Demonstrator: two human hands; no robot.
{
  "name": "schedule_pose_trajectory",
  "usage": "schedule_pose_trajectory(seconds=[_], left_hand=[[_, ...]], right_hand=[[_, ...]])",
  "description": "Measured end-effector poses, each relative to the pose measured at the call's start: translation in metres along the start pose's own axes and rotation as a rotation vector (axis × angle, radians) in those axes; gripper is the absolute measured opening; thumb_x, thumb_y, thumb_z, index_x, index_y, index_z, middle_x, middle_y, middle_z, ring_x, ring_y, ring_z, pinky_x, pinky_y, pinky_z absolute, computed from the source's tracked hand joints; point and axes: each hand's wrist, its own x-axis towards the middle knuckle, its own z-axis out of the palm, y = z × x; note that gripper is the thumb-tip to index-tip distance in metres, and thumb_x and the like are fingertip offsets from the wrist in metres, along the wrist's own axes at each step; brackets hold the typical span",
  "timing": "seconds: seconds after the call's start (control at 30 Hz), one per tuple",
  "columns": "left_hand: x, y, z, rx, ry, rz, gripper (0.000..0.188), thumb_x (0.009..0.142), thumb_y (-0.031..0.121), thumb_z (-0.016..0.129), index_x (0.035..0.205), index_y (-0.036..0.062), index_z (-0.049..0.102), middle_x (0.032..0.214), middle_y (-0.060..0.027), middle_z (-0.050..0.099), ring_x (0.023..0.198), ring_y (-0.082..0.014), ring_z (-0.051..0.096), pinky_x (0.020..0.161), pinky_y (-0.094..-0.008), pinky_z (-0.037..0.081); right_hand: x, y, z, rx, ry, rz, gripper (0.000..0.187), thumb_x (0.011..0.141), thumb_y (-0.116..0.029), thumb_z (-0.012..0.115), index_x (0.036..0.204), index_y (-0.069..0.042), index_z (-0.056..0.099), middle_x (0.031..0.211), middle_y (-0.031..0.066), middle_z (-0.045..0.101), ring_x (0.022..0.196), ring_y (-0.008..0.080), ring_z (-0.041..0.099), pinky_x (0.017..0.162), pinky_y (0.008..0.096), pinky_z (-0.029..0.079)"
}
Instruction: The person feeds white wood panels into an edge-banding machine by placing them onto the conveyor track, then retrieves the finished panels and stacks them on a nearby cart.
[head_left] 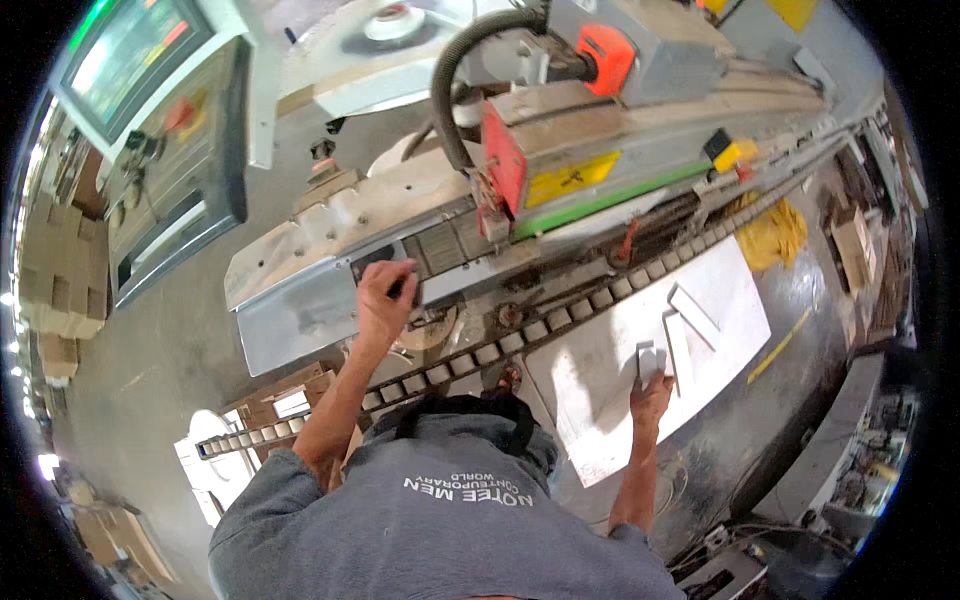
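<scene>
My left hand (386, 298) is over the metal bed of a machine (300, 310), with its fingers curled together. A dark patch shows at the fingertips, and I cannot make out what they hold, if anything. Just to the right of that hand, flat brownish-grey pieces (442, 246) lie in the machine's track. Off to the right, my right hand (652, 398) grips a small grey-and-white block (648, 362) above a white board (600, 425). Beside it on the board lie two narrow white strips, one upright in view (678, 352) and one slanted (694, 316).
A segmented conveyor chain (487, 353) crosses between me and the machine. Behind it stand a red guard plate (503, 158) and a ribbed hose (447, 95). A control screen (135, 60) is at the far left, near stacked cartons (62, 265). A yellow cloth (770, 235) lies beyond the board.
</scene>
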Motion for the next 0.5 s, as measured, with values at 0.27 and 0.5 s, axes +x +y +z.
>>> schedule_pose_trajectory(seconds=[0.27,0.5], left_hand=[[-0.049,0.049,-0.010,-0.301,-0.368,0.137,0.056,0.072,0.016,0.086,0.123,0.0051,0.066,0.116,-0.0130,0.067,0.111,-0.0308,0.061,0.097,-0.0411,0.049],[-0.050,0.054,-0.059,-0.476,-0.427,-0.029,0.061,0.074,0.017,0.086,0.129,0.0031,0.064,0.124,-0.0194,0.065,0.114,-0.0327,0.061,0.099,-0.0412,0.050]], right_hand=[[-0.035,-0.165,-0.095,1.303,-0.339,-0.127,0.037,0.093,-0.026,0.068,0.118,0.000,0.059,0.094,0.0041,0.063,0.081,0.0130,0.061,0.071,0.0288,0.053],[-0.072,-0.339,-0.069,1.917,-0.472,-0.257,0.031,0.096,-0.017,0.058,0.121,0.001,0.057,0.113,0.0084,0.061,0.105,0.0195,0.061,0.091,0.0362,0.051]])
